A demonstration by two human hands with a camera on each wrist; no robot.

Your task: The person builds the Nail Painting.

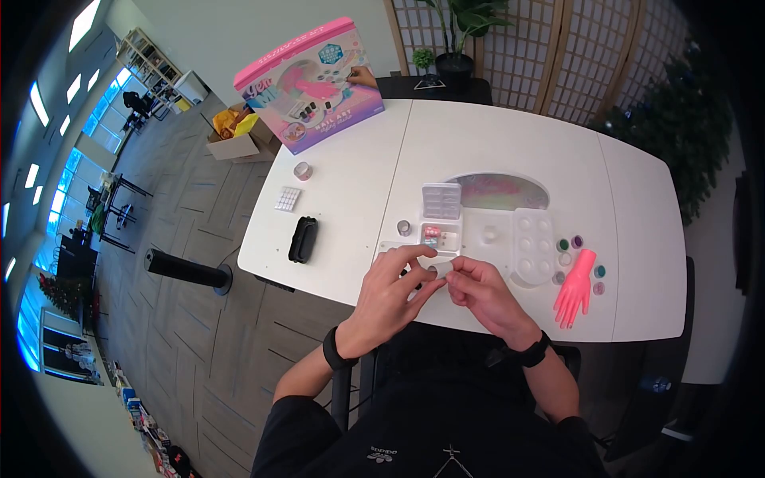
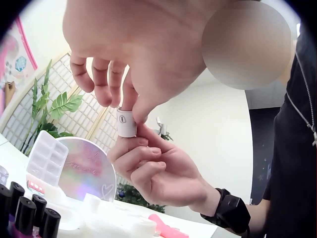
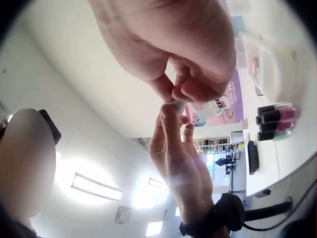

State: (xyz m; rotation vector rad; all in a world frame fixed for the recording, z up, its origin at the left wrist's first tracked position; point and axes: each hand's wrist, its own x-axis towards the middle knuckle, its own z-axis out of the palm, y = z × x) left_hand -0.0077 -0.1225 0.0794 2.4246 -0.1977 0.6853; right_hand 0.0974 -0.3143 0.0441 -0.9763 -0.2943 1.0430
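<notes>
Both hands meet over the front edge of the table on a small white cylinder [image 2: 127, 123] with a dark printed mark on its side. My left hand [image 1: 392, 291] holds its upper end between thumb and index finger, the other fingers loosely bent. From below, my right hand [image 1: 486, 295] pinches the lower end with its fingers curled in. In the head view the white cylinder [image 1: 441, 269] is partly covered by fingertips. Just beyond the hands stands a white nail-art station [image 1: 478, 231] with a lidded compartment box [image 1: 441, 201] holding small pink and red items.
Polish bottles with black caps [image 3: 270, 121] stand close to the left hand. Rightward lie a white palette [image 1: 532, 239], small glitter pots [image 1: 578, 241] and a pink model hand [image 1: 575, 291]. Further left are a black case [image 1: 303, 239], a clear jar [image 1: 303, 170] and the upright kit box [image 1: 319, 88].
</notes>
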